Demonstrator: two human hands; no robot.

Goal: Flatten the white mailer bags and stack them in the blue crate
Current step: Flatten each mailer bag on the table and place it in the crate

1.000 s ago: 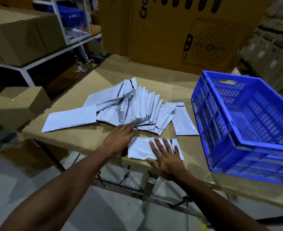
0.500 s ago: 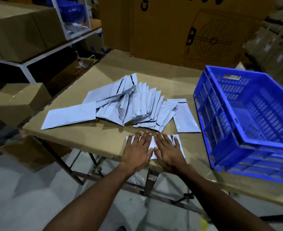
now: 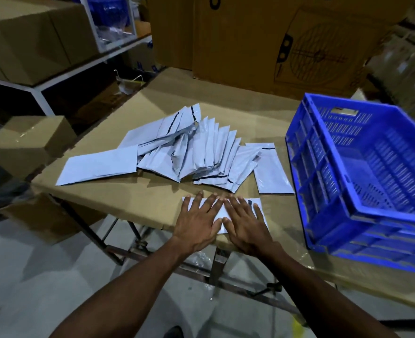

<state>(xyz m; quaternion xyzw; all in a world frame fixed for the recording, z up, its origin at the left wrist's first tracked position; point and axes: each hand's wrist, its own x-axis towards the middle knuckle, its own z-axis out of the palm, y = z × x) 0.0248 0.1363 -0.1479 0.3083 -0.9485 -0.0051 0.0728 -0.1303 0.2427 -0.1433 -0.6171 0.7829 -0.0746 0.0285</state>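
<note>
One white mailer bag (image 3: pixel 222 211) lies flat at the table's near edge. My left hand (image 3: pixel 197 223) and my right hand (image 3: pixel 246 226) press on it side by side, palms down, fingers straight and spread. They cover most of the bag. Behind them a loose pile of white mailer bags (image 3: pixel 196 152) fans across the middle of the table. A single bag (image 3: pixel 99 165) lies to the pile's left and another (image 3: pixel 272 172) to its right. The blue crate (image 3: pixel 362 172) stands on the table's right side; I see no bag inside it.
The table top is brown cardboard (image 3: pixel 133 198) on a metal frame. Large cardboard boxes (image 3: pixel 274 40) stand behind the table. A brown box (image 3: pixel 28 140) sits to the left below a white shelf (image 3: pixel 62 76) loaded with more boxes. Grey floor lies below.
My left hand came off the pile and onto the near bag beside my right hand. Both hands now press the bag flat, a little further apart than half a second ago.
</note>
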